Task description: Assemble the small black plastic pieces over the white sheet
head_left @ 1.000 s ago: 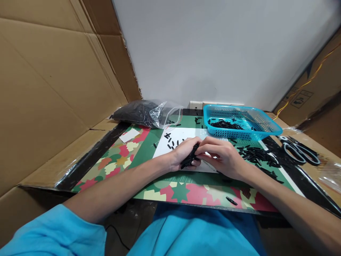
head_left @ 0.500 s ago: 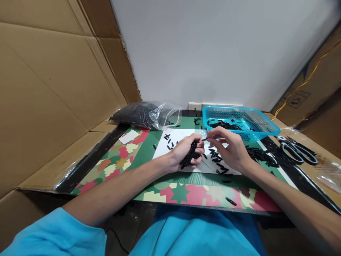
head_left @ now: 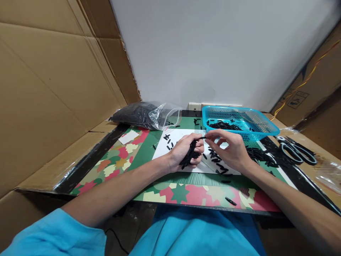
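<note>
My left hand (head_left: pixel 183 153) is closed around a bunch of small black elongated pieces (head_left: pixel 190 156) over a white sheet (head_left: pixel 160 151). Between its thumb and forefinger one black piece (head_left: pixel 203 137) sticks out to the right. The fingertips of my right hand (head_left: pixel 227 147) pinch the other end of that piece. More loose black pieces (head_left: pixel 221 168) lie scattered on the sheet below my right hand, and a denser pile (head_left: pixel 262 156) sits to its right. What exactly these slim pieces are cannot be made out.
Behind my right hand stands a blue plastic basket (head_left: pixel 255 136) with black pieces inside. A clear zip bag (head_left: pixel 138 114) full of dark material lies at the back left. Scissors (head_left: pixel 297 151) rest on the right edge. Cardboard (head_left: pixel 53 71) walls the left side; a white wall rises behind.
My right hand has shifted slightly, and the black piece at its fingertips now reaches my left thumb and forefinger. The left hand keeps its bunch and has barely moved.
</note>
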Demonstrator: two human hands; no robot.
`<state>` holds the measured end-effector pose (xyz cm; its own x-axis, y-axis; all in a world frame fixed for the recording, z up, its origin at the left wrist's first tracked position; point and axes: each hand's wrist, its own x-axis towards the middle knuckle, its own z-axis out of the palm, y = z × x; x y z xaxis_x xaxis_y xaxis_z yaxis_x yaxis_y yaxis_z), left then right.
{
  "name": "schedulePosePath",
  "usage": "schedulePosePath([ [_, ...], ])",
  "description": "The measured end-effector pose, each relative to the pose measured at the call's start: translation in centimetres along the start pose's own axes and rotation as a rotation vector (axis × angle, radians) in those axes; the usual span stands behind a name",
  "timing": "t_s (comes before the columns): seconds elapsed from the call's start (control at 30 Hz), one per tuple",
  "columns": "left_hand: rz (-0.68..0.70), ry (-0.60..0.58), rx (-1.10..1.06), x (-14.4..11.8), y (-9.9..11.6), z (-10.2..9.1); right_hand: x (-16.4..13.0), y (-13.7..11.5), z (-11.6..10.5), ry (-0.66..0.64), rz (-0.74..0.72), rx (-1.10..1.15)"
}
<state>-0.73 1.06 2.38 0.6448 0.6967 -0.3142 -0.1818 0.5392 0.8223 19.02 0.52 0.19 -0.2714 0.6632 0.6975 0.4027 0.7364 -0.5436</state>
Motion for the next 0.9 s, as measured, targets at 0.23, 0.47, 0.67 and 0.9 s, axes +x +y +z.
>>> schedulePosePath([
  [0.23, -0.014, -0.015, -0.025, -0.09, 0.07, 0.02, 0.0, 0.36, -0.04, -0.003, -0.029, -0.046],
  [0.47, -0.025, -0.008, -0.042, -0.15, 0.29, 0.24, 0.04, 0.36, -0.08, 0.024, -0.034, -0.052],
  [0.67, -0.023, -0.017, -0.038, -0.14, 0.29, 0.1, 0.08, 0.36, -0.09, 0.019, -0.027, -0.044],
  [0.9, -0.012, -0.011, -0.023, -0.29, 0.49, 0.39, 0.17, 0.31, -0.32, -0.038, -0.037, -0.044],
])
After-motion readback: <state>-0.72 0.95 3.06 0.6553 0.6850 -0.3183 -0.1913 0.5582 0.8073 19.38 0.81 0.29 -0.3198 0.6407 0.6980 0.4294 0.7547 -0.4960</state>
